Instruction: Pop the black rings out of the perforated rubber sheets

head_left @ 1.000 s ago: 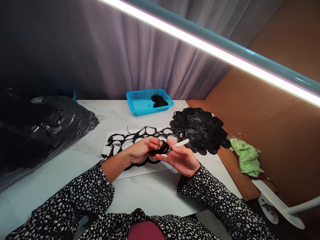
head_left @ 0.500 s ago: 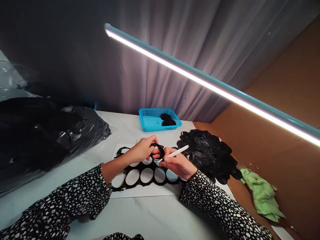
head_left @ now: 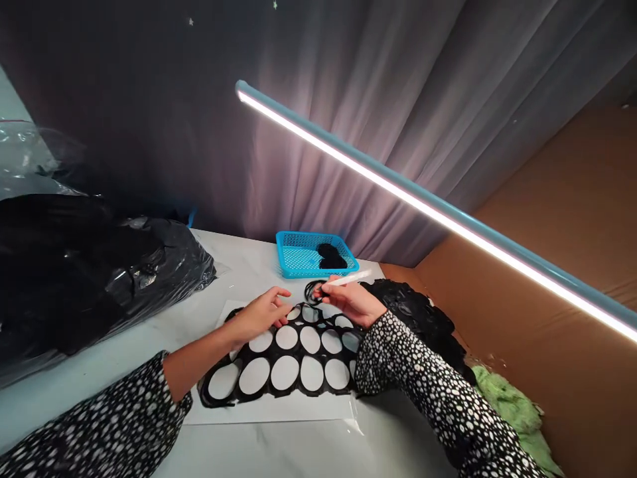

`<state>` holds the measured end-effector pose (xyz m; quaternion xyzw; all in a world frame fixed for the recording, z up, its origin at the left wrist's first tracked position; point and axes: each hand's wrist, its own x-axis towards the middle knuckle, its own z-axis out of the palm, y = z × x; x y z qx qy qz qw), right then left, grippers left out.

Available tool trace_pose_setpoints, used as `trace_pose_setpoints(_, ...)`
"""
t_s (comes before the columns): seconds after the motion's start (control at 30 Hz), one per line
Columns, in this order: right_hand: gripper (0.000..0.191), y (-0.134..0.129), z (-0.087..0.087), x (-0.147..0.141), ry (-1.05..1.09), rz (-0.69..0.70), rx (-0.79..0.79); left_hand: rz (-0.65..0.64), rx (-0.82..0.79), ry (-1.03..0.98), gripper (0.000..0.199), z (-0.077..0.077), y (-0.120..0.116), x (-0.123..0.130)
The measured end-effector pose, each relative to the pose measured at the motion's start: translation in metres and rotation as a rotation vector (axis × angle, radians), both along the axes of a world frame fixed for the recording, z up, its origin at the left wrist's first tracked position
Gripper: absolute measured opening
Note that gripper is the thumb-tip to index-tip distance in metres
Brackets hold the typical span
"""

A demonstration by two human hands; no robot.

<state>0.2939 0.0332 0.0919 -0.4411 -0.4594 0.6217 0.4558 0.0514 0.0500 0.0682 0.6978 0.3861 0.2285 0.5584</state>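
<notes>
My left hand (head_left: pixel 259 315) lies open, fingers spread, just over the top edge of a black sheet with rows of oval holes (head_left: pixel 298 358), touching or nearly touching it. That sheet rests on a white backing sheet (head_left: pixel 269 415). My right hand (head_left: pixel 351 302) grips a white marker (head_left: pixel 348 279) between its fingers. A small black ring-shaped strip (head_left: pixel 313 291) sits at those fingertips, though I cannot tell whether it is held. Behind my right forearm lies a heap of black cut ovals (head_left: pixel 415 312), partly hidden by the sleeve.
A blue plastic mesh basket (head_left: pixel 316 255) holding black ovals stands at the back of the white marble table (head_left: pixel 259 445). A large black plastic bag (head_left: pixel 99 272) lies at the left. A green cloth (head_left: pixel 505 405) and a cardboard wall (head_left: pixel 547 232) are at the right.
My hands have moved apart. The left has let go of the black ring and moved left, while the right has moved up and away with the marker. The view has tilted, showing more of the sheet.
</notes>
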Motion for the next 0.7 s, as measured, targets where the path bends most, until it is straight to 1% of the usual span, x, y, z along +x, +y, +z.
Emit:
trace_pose_setpoints(0.03,0.035,0.016,0.002,0.012,-0.133,-0.058,0.067,0.026,0.074,0.027,0.035,-0.004,-0.006,-0.004)
trace_pose_setpoints(0.07,0.034,0.033,0.004,0.024,-0.288,-0.132,0.139,0.023,0.169,0.063,0.030,-0.008,-0.013,-0.008)
trace_pose_setpoints(0.13,0.026,0.067,0.004,0.047,-0.668,-0.258,0.239,-0.061,0.366,0.125,0.019,-0.015,-0.030,-0.012)
trace_pose_setpoints(0.2,0.021,0.096,-0.001,0.066,-0.856,-0.307,0.254,-0.147,0.493,0.155,0.021,-0.021,-0.046,-0.015)
trace_pose_setpoints(0.23,0.020,0.106,-0.005,0.072,-0.908,-0.310,0.248,-0.167,0.534,0.169,0.023,-0.025,-0.052,-0.016)
trace_pose_setpoints(0.3,0.023,0.121,-0.013,0.082,-0.975,-0.293,0.232,-0.176,0.603,0.194,0.026,-0.030,-0.058,-0.019)
trace_pose_setpoints(0.37,0.022,0.127,-0.021,0.088,-1.030,-0.271,0.212,-0.159,0.672,0.219,0.027,-0.035,-0.058,-0.021)
trace_pose_setpoints(0.47,0.017,0.127,-0.029,0.093,-1.057,-0.247,0.185,-0.097,0.775,0.281,0.036,-0.039,-0.050,-0.024)
trace_pose_setpoints(0.53,0.015,0.126,-0.031,0.095,-1.050,-0.241,0.170,-0.055,0.837,0.362,0.044,-0.041,-0.043,-0.023)
trace_pose_setpoints(0.57,0.014,0.126,-0.032,0.096,-1.044,-0.243,0.161,-0.045,0.852,0.402,0.045,-0.042,-0.040,-0.022)
trace_pose_setpoints(0.6,0.013,0.126,-0.033,0.096,-1.038,-0.249,0.152,-0.044,0.854,0.434,0.041,-0.044,-0.037,-0.021)
trace_pose_setpoints(0.7,0.014,0.126,-0.030,0.097,-1.028,-0.292,0.123,-0.086,0.812,0.451,0.013,-0.047,-0.031,-0.018)
